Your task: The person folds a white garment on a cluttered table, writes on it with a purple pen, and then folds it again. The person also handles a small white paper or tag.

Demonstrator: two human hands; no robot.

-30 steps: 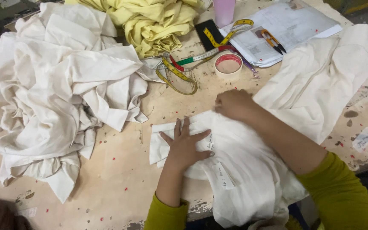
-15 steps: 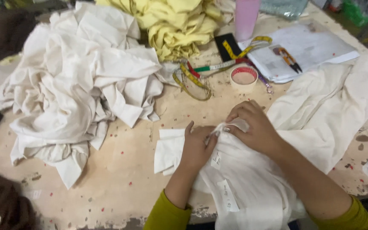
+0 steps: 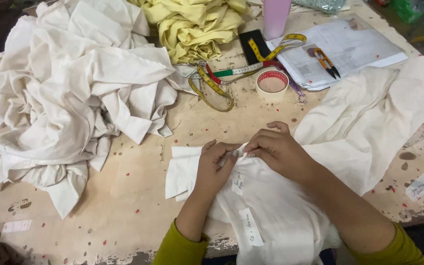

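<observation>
Since a moment ago the left hand (image 3: 215, 167) has risen off the white garment (image 3: 280, 216) at the near edge; now both it and the right hand (image 3: 277, 149) pinch one fold. The worn wooden table (image 3: 123, 196) holds a white cloth heap (image 3: 69, 98) far left, yellow cloth (image 3: 197, 24), a tape roll (image 3: 272, 83).

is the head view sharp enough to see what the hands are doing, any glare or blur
Head view: even, soft light, no glare, only faint shadows under the white garment. The left hand and right hand look sharp, pinching the cloth edge between them. The pile of white cloth is bright, folds still readable.
</observation>
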